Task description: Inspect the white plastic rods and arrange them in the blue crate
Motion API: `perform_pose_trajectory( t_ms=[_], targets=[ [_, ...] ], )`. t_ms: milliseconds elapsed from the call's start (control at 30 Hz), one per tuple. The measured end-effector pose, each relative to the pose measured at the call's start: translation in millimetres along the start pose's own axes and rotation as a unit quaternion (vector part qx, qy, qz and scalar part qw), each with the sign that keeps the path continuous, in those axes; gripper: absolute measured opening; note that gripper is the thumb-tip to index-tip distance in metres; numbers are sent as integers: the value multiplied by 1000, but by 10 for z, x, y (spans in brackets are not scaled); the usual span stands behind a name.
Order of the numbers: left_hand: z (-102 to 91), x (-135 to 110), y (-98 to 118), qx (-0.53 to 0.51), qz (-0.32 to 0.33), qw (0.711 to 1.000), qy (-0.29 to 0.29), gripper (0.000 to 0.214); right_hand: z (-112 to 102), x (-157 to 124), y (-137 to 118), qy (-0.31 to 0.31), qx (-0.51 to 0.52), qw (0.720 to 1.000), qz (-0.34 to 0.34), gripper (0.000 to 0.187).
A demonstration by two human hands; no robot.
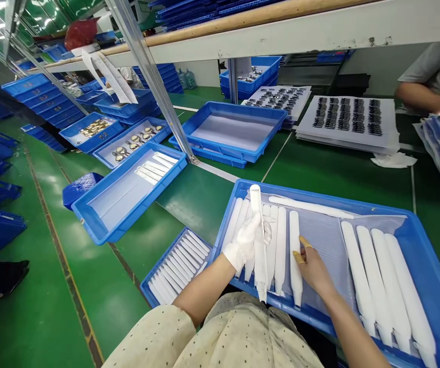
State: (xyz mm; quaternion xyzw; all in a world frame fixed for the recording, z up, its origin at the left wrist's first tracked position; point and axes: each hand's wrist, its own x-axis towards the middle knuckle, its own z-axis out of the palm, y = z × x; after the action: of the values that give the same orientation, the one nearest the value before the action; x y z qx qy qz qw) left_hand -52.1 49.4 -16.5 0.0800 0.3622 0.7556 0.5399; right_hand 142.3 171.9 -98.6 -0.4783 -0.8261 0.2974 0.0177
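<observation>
My left hand (pixel 246 240), in a white glove, is closed around a long white plastic handle-shaped piece (pixel 257 209), held upright above the tray with an open, hollow side showing. My right hand (pixel 314 266), with yellow finger cots on the fingertips, pinches the right edge of another long white piece (pixel 295 235) lying in the large blue tray (pixel 426 230). Several similar white pieces (pixel 281 245) lie side by side to its left. More white pieces (pixel 380 276) rest at the tray's right, and one lies crosswise along the back.
Left of me, a small blue tray (pixel 146 291) holds several white pieces, and a longer blue tray (pixel 107 232) holds a few more. A metal post (pixel 158 76) rises behind them. Sheets with rows of black parts (pixel 348 117) lie at the back right, near another person's arm (pixel 426 97).
</observation>
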Motion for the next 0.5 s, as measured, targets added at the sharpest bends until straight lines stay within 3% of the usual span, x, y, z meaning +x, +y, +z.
perform_pose_trajectory(
  t_ms=[67, 233, 367, 500],
  targets=[
    [6, -20, 4, -1, 1, 1000, -4, 74, -9, -22, -89, -6, -55, 998, -4, 66],
    [-25, -81, -36, -4, -19, 1000, 2, 73, -111, -121, -307, -54, -155, 985, 57, 56],
    [-45, -117, -95, 1, -44, 999, 8, 60, -86, -131, -361, -45, -126, 991, 30, 54],
    [4, -145, -162, 24, -43, 999, 8, 60, -82, -183, -350, -17, -71, 997, 37, 59]
  ],
)
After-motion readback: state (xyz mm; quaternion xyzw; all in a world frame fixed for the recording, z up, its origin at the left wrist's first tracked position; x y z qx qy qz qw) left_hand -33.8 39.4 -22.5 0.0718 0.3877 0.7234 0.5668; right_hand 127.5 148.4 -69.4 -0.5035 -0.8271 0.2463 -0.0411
